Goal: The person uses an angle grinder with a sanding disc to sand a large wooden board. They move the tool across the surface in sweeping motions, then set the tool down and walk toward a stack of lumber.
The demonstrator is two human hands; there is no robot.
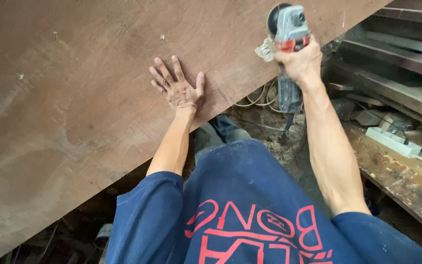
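While large brown plywood sheet (84, 98) is steadied by left hand (178, 88), fingers spread flat, gripping nothing, grey-and-red angle grinder (289, 29) is clenched in right hand (301, 61) at 1 o'clock, disc on sheet near edge. Coiled cord (260, 98) seen below edge; timber offcuts (391, 137) stacked at 3 o'clock.
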